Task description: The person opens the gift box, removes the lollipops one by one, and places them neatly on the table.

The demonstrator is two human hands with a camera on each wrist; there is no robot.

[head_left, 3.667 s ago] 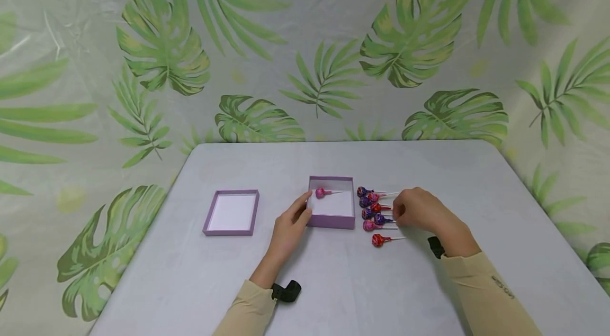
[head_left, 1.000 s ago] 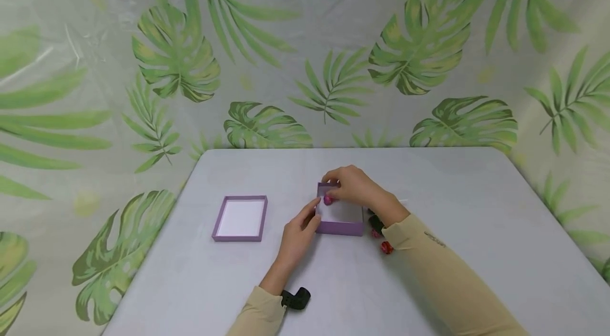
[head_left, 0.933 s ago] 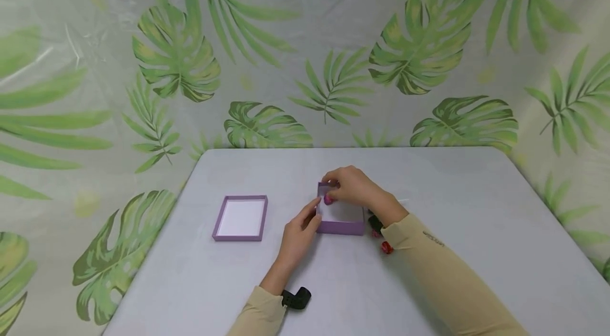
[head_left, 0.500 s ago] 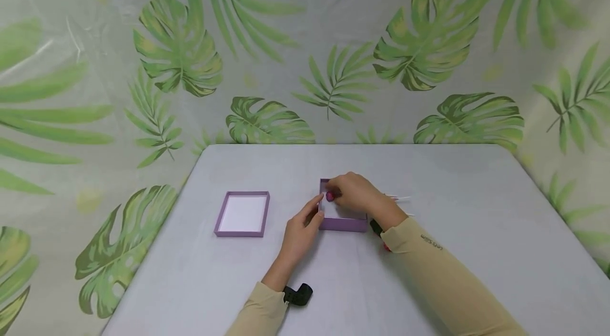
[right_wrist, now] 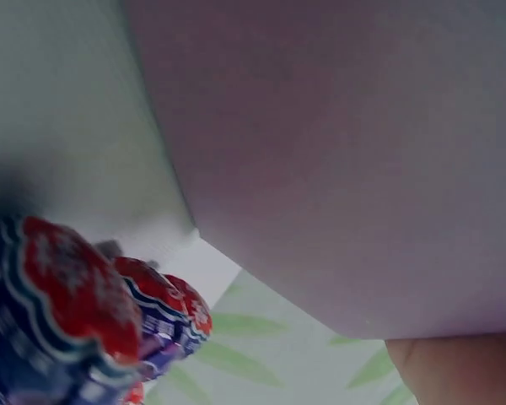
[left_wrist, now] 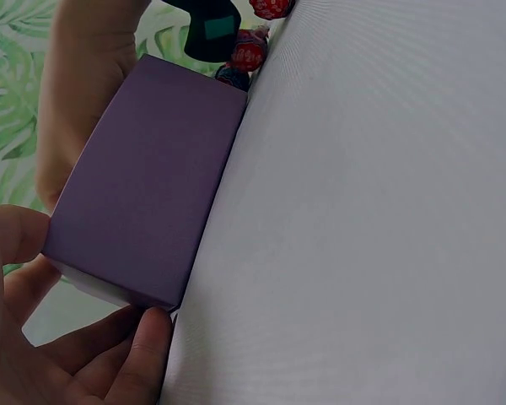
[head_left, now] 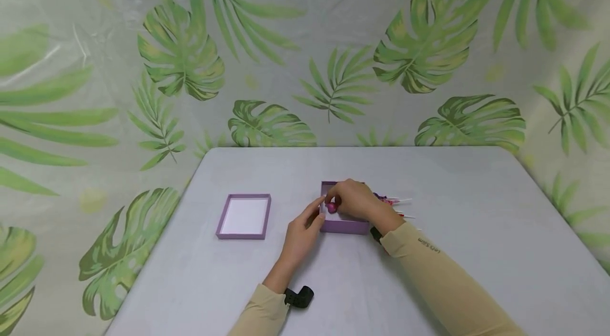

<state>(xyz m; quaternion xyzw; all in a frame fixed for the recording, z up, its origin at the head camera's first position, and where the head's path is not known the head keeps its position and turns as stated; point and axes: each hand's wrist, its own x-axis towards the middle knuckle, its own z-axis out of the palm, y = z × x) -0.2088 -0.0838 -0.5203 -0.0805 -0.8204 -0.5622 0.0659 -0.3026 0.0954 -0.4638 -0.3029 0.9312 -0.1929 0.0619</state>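
My left hand (head_left: 301,233) rests at the left side of an open purple box (head_left: 344,227), its fingers and thumb touching the wall near the front left corner. In the left wrist view, the fingers (left_wrist: 148,350) lie against that corner of the box. My right hand (head_left: 355,199) reaches into the box from the right, its fingers bent at a lollipop (head_left: 332,208) with a pink head. The stick is hidden under the hand. Right of the box lie several wrapped lollipops (head_left: 392,200), partly covered by the right wrist; some (right_wrist: 76,312) show large in the right wrist view.
A shallow purple lid (head_left: 244,217) with a white inside lies left of the box on the white table (head_left: 343,288). Each wrist wears a black camera mount (head_left: 300,297). A leaf-patterned sheet (head_left: 305,50) hangs behind the table's far edge.
My right hand has moved from the lollipops on the right into the box. Over the last second it shifts slightly toward the box's front. The left hand stays at the box's left side.
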